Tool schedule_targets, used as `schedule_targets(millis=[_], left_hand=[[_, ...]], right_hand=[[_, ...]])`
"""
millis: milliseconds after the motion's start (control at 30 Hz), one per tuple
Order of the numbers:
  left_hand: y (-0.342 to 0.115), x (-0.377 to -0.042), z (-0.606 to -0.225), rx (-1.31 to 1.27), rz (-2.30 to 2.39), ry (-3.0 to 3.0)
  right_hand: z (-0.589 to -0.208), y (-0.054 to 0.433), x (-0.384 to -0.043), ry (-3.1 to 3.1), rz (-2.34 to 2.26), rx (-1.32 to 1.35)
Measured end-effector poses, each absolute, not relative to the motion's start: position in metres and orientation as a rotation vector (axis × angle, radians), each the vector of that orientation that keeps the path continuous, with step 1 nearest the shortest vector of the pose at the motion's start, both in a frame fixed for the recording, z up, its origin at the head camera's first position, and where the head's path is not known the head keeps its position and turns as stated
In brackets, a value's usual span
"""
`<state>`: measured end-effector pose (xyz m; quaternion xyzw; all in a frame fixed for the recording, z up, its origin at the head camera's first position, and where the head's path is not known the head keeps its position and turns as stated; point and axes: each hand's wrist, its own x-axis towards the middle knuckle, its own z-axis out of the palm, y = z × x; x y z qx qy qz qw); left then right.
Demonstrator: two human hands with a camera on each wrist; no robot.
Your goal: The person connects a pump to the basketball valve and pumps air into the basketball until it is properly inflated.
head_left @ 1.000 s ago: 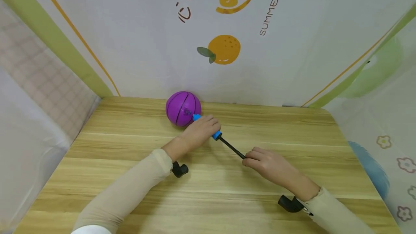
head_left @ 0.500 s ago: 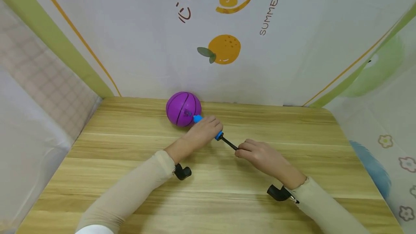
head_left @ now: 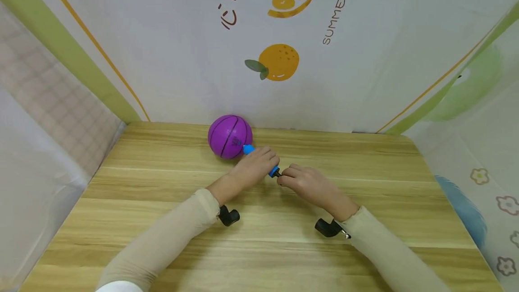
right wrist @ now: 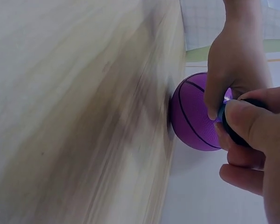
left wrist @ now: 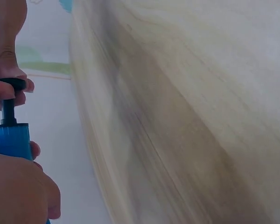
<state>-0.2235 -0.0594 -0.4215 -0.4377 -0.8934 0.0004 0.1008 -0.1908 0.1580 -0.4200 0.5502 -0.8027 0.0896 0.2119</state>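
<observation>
A purple ball [head_left: 228, 135] with black basketball lines sits at the back of the wooden table. My left hand [head_left: 256, 166] grips the blue barrel of a small hand pump [head_left: 273, 171], whose tip meets the ball's right side. With thumb and fingers, my right hand [head_left: 306, 184] pinches the black handle at the pump's other end. In the left wrist view only a short length of the black rod shows between the handle and the blue barrel [left wrist: 11, 140]. From the right wrist, the ball [right wrist: 193, 112] appears behind both hands, and the pump's barrel is mostly hidden.
A wood-grain table [head_left: 259, 256] spans the view beneath both arms. Behind it hangs a white curtain [head_left: 182, 57] printed with oranges and lettering; more printed cloth closes off both sides. Each wrist carries a black camera mount [head_left: 329, 228].
My right hand has moved up and left toward my left hand, pushing the black rod into the blue barrel. The left hand and ball have shifted only slightly right.
</observation>
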Motion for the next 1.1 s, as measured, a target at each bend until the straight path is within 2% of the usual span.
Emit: schedule_targets(millis=[267,800,1100], left_hand=[[-0.067,-0.227,-0.419,-1.283,-0.014,-2.625],[-0.071,-0.227,-0.416,-1.262,-0.061,-2.673],[-0.065,-0.225,-0.419,-1.261,-0.030,-2.659]], right_hand=[[-0.422,0.163,-0.188,-2.181,0.262,1.522],[-0.416,0.213,-0.153,-2.163,0.306,1.560],[-0.416,0.212,-0.157,-2.176,0.308,1.554]])
